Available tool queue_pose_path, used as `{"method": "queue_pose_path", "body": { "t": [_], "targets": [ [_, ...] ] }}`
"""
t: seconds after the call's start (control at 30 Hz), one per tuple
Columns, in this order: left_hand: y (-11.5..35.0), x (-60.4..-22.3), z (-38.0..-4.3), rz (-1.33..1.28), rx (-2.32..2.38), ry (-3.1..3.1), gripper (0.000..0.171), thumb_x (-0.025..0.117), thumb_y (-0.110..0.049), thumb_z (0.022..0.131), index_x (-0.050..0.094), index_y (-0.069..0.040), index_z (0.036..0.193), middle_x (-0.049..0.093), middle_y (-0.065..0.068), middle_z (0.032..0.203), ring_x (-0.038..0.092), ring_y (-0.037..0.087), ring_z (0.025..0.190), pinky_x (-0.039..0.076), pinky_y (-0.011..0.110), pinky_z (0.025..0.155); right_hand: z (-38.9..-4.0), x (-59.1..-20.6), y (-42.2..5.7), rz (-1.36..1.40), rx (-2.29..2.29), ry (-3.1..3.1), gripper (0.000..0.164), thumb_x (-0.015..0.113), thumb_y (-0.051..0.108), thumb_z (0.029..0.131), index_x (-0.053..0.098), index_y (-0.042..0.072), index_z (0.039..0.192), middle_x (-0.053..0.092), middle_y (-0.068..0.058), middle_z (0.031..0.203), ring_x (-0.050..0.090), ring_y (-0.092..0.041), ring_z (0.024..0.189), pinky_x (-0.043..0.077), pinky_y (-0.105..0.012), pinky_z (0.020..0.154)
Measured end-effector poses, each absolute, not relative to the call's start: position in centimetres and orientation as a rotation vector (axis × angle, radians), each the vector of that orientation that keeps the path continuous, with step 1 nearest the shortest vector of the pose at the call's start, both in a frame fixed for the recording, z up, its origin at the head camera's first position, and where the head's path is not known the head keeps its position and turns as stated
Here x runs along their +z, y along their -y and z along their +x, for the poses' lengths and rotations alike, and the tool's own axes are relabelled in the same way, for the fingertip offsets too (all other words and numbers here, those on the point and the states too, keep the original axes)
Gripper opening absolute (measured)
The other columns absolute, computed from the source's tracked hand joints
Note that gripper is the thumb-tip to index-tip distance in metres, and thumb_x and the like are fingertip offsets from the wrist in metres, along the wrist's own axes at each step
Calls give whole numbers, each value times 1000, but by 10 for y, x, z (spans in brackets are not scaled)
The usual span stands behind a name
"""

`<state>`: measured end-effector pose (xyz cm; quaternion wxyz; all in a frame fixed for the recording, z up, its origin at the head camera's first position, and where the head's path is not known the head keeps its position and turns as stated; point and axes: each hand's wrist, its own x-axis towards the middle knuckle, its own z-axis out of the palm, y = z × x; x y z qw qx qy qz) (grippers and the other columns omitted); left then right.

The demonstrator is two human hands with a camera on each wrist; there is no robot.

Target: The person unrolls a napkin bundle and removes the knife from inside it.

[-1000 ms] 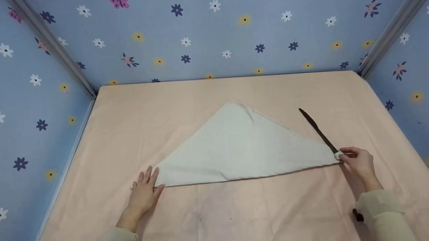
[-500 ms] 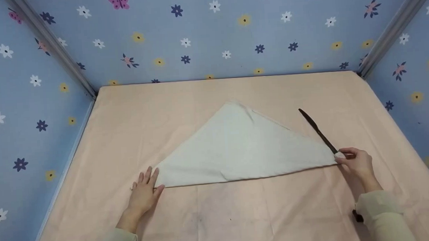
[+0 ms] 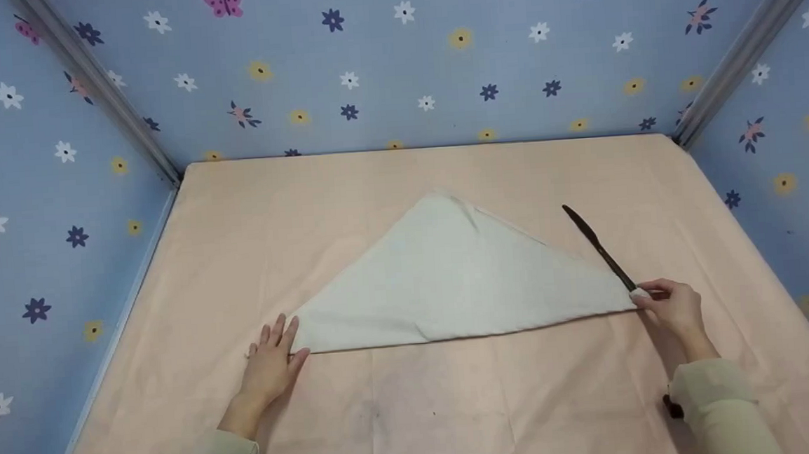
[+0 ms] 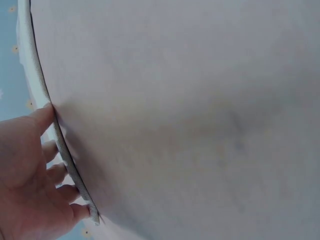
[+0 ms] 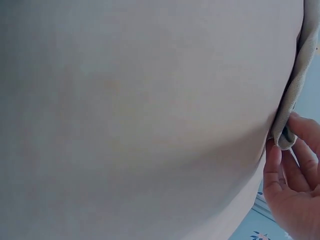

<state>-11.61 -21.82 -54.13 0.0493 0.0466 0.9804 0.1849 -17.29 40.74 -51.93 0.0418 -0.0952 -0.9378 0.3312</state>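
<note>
A pale cloth napkin [image 3: 449, 273], folded into a wide triangle, lies on the table with its peak pointing away. My left hand [image 3: 271, 361] rests on its left corner, fingers stretched out and spread. In the left wrist view the thumb touches the folded edge [image 4: 70, 165]. At the right corner my right hand [image 3: 676, 312] pinches the cloth, which is turned over the lower end of a dark table knife [image 3: 596, 242]. The knife slants up and left from there, its tip uncovered. The right wrist view shows the rolled corner [image 5: 286, 141] between thumb and fingers.
A peach tablecloth [image 3: 416, 416] with soft creases covers the table. Blue flowered panels [image 3: 394, 59] stand along the back and both sides, with grey posts [image 3: 105, 91] at the rear corners.
My right hand's fingertips have shifted slightly left along the rolled corner and the knife end. The left hand and the rest of the napkin look the same.
</note>
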Motion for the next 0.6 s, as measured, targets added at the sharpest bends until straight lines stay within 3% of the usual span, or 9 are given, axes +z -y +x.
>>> {"method": "queue_pose_path", "body": {
  "t": [0.13,0.37,0.6],
  "targets": [
    [219,-543,-116,143,564,-2991,60,48,-32,91,27,0,137,18,24,142,14,48,126,16,66,93,-172,-520,-407,-268,984,2849,26,66,17,80,65,-2,99,64,-20,94,60,-27,83,46,-27,68],
    [218,-544,-117,132,552,-2973,61,47,-34,91,26,-1,138,16,23,143,13,47,126,14,66,94,-173,-521,-407,-315,978,2838,29,65,25,81,67,2,98,65,-15,92,54,0,69,43,-14,63],
    [218,-545,-117,141,556,-2985,61,47,-34,91,27,0,138,17,23,142,14,47,126,15,66,93,-174,-519,-409,-367,1031,2829,29,61,24,85,64,0,101,63,-17,95,51,3,69,42,-10,59]
  ]
}}
